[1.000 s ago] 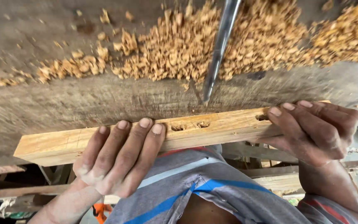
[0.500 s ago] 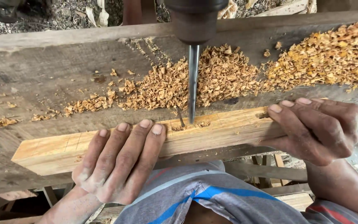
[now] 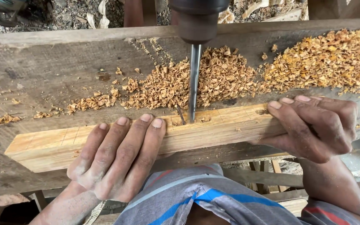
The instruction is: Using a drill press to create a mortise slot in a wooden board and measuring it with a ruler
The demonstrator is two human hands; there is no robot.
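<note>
1. A long, pale yellow, square-edged length of sawn timber point(image 3: 117, 143) is seen lying crosswise on a broad, grey, weathered wooden workbench plank point(image 3: 55, 79), along the plank's near edge.
2. Faint pencil lines are visible across the timber's top face near its left end, and a row of small ragged holes is seen in that face near the middle.
3. The timber's near side face is smooth and light, with fine straight grain.
4. The left hand point(image 3: 115, 160) is laid flat against the near side face, fingers extended and pressed together, with the fingertips point(image 3: 146, 118) reaching the top edge; nothing is enclosed by it.
5. The right hand point(image 3: 313, 127) is curled over the timber's right part, fingers wrapped across the top face and closed firmly on the wood.
6. A slim, bright steel drill bit point(image 3: 194, 81) is held upright in a dark round chuck point(image 3: 198, 18), and its tip is met by the timber's top face between the two hands, just beside the row of holes.
7. A loose heap of orange-tan wood shavings point(image 3: 230, 77) is spread over the plank behind the timber, thickest around the bit and towards the right.
8. A grey garment with blue and red stripes point(image 3: 205, 200) is seen below the timber.
</note>
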